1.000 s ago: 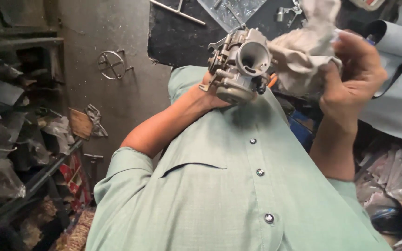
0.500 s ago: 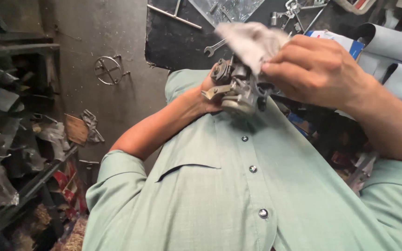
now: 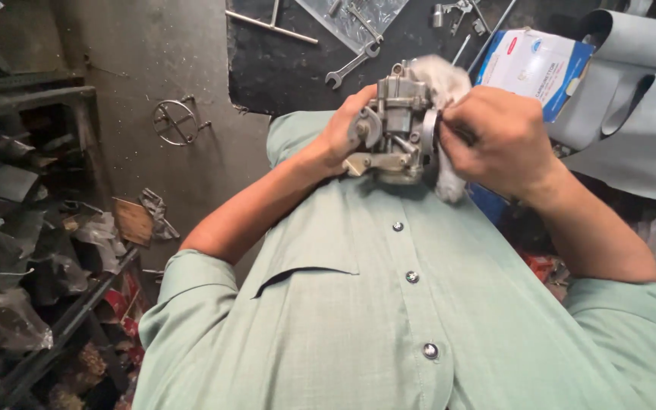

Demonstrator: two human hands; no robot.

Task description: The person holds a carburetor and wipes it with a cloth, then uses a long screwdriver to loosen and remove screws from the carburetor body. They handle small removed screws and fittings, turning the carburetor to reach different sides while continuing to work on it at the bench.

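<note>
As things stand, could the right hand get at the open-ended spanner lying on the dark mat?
Probably not at once: the right hand is shut on a grey rag pressed to the carburettor. The spanner lies uncovered beyond it, with the carburettor and left hand in between.

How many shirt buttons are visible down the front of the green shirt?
3: top button just below the metal part, middle button beside the pocket edge, lowest button nearest the camera. More may be hidden.

Beyond the hands, a blue-and-white box [image 3: 534, 67] and grey cover [image 3: 639, 114] crowd the right; the wrench [image 3: 352, 64] side seems freer.
</note>
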